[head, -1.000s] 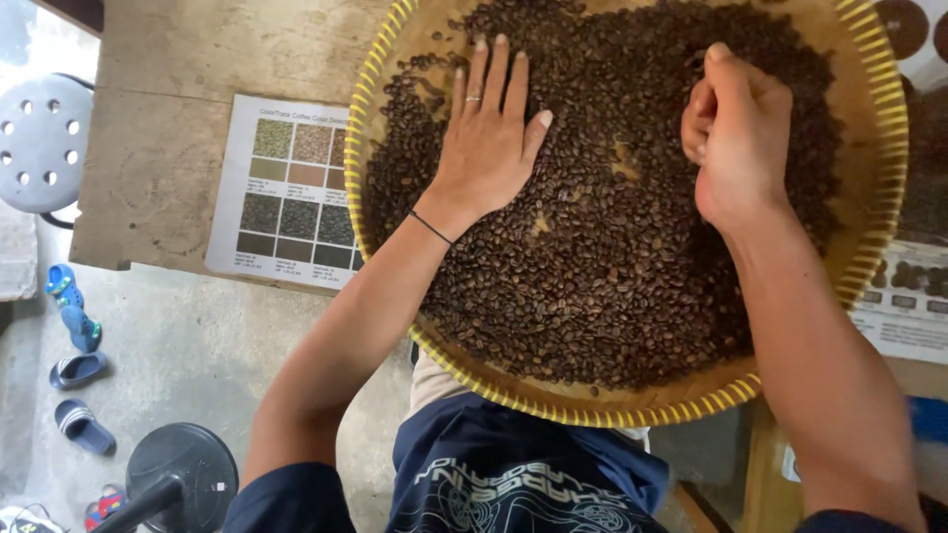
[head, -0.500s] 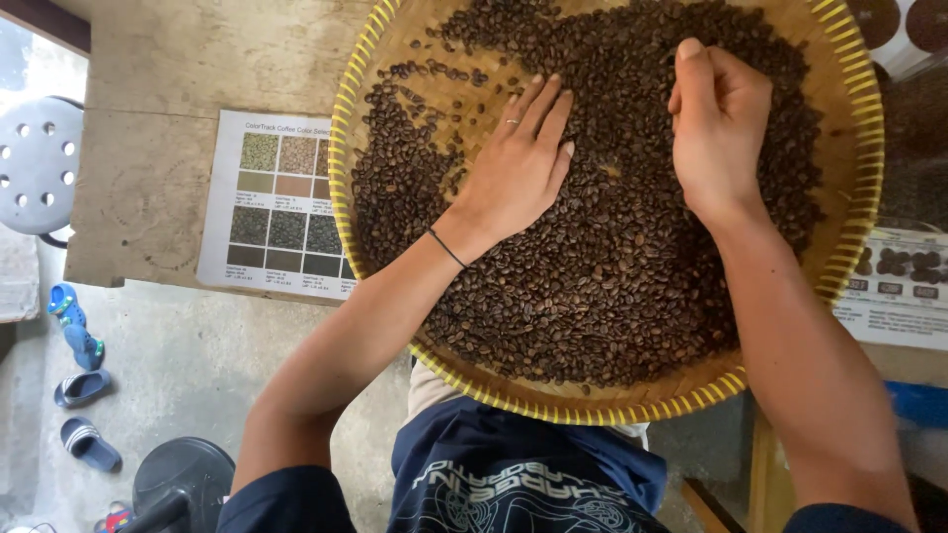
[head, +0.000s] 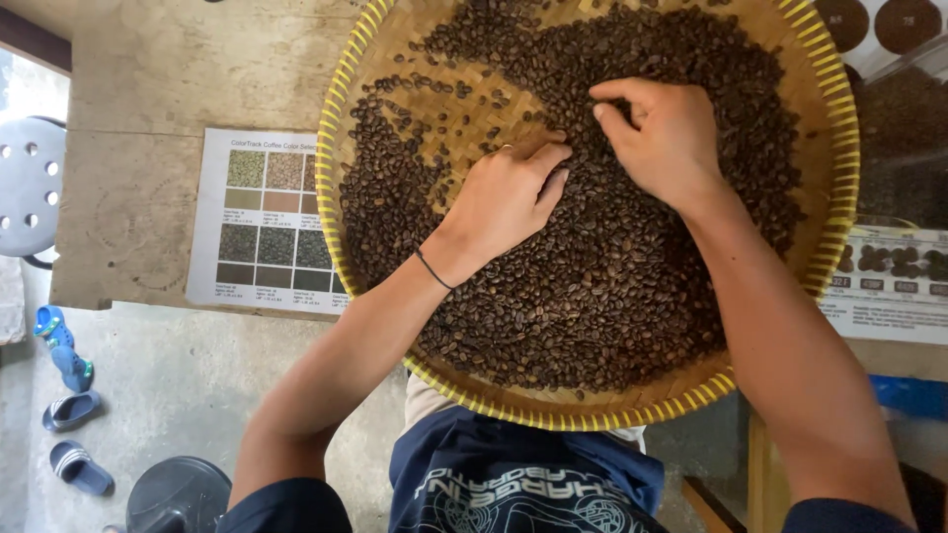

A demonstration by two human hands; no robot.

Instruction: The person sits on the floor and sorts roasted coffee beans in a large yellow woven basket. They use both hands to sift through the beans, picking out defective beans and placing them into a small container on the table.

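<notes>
Head view, looking straight down. A round woven tray [head: 346, 148] with a yellow-bound rim sits on the wooden counter [head: 178, 69], overhanging the counter's near edge toward the person's lap. Roasted coffee beans [head: 612, 286] cover most of the tray bed; a bare patch of weave shows at the upper left, with only scattered beans on it.

Left hand [head: 504, 197]: palm down on the beans near the tray's centre, fingers [head: 543, 158] curled loosely and pressed together, tips at the border of the bare patch. Not clenched; whether a bean is held beneath cannot be told. Thin dark band on the wrist.

Right hand [head: 667, 133]: just beside the left, toward the far side of the tray, thumb and forefinger drawn together in a pinch over the beans. Something small may be between the tips; too small to confirm.

Judgement: step in hand is hand-sorting, working through the beans at the centre and picking out single ones. The next move seems to call for a fine pinch on one bean without dragging its neighbours, and a light left hand so that nothing spills over the rim.

Also on the counter: a printed colour-swatch chart [head: 267, 222], partly under the tray's left edge. On the floor below: sandals [head: 69, 410] and a white perforated stool [head: 25, 188].
</notes>
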